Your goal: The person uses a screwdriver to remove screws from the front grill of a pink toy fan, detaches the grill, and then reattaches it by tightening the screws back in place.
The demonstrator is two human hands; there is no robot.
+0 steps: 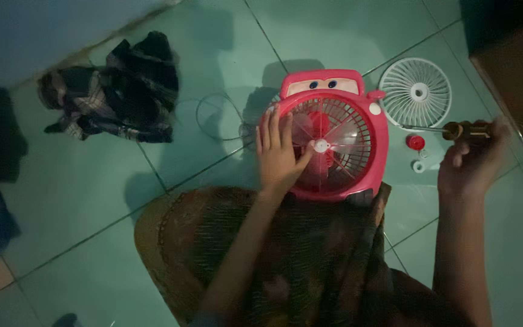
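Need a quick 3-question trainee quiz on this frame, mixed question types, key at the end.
1. True or false: the left hand rests flat on the red fan, over its clear blades.
2. What does the right hand hold? A) a white cloth B) a screwdriver C) a loose wire
3. Fill in: the detached white fan grille lies on the ___ floor, beside the fan.

Key: 1 true; 2 B; 3 tiled.
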